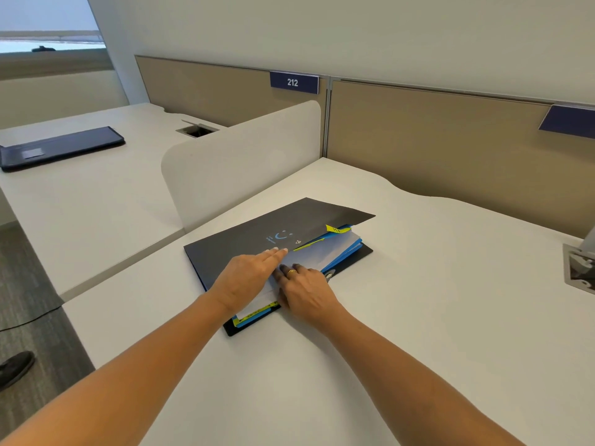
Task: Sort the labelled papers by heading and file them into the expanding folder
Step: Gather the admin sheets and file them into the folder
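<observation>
Worktop (450, 284): white; my expanding folder (257, 226) lies mid-surface.
Divider (241, 162): pale screen behind it; a second dark folder (61, 146) lies beyond.
Cover: black, half lowered, hiding most papers (309, 262).
Left hand (244, 278): fingers straight, together, flat on the cover.
Right hand (306, 291): fingers straight on the papers, tips shadowed.
Yellow label (336, 229): writing unreadable.

Surface: your white desk (418, 317) | on it: the dark expanding folder (257, 233) lies flat near the middle, cover part-raised over blue and white sheets | your right edge: grey metal mount (578, 268) | your left, past the divider (238, 169): second desk (96, 201) carries a flat dark case (64, 144).
</observation>
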The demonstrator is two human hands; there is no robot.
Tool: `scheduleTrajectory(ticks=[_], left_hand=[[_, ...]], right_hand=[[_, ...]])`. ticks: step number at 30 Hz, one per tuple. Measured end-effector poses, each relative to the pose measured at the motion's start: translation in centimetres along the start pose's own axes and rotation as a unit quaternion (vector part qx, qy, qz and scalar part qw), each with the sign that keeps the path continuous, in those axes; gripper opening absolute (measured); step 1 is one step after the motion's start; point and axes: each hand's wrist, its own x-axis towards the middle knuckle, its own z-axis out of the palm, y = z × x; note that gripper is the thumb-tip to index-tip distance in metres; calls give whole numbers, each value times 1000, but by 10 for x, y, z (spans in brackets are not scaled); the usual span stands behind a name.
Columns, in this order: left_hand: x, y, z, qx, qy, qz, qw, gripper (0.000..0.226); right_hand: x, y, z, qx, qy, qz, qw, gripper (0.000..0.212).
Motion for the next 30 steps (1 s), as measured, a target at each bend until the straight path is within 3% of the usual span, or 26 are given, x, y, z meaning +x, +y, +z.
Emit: scheduleTrajectory(ticks=[4, 8, 13, 17, 20, 22, 24, 27, 30], left_hand=[[6, 19, 4, -28, -35, -38, 998, 77], [11, 46, 10, -2, -143, -102, 984, 54], [13, 55, 21, 8, -157, -158, 975, 44], [17, 54, 23, 37, -153, -189, 969, 36], [23, 50, 16, 67, -187, -172, 965, 29], [26, 45, 10, 74, -194, -156, 966, 28], [29, 40, 5, 71, -186, -153, 968, 30], [32, 38, -2, 70, -179, -149, 970, 32], [32, 37, -9, 62, -164, -141, 974, 34]], right_hand=[[-16, 3, 4, 9, 93, 58, 994, 23], [-31, 15, 4, 85, 164, 168, 968, 11], [-56, 19, 4, 283, 194, 364, 866, 20], [-63, 20, 4, 377, 193, 425, 800, 17], [-62, 26, 3, 411, 172, 440, 780, 18], [-60, 29, 2, 394, 146, 439, 794, 20], [-59, 30, 4, 318, 115, 406, 849, 23], [-56, 28, 7, 227, 118, 283, 925, 20], [-45, 29, 3, 263, 70, 217, 937, 27]])
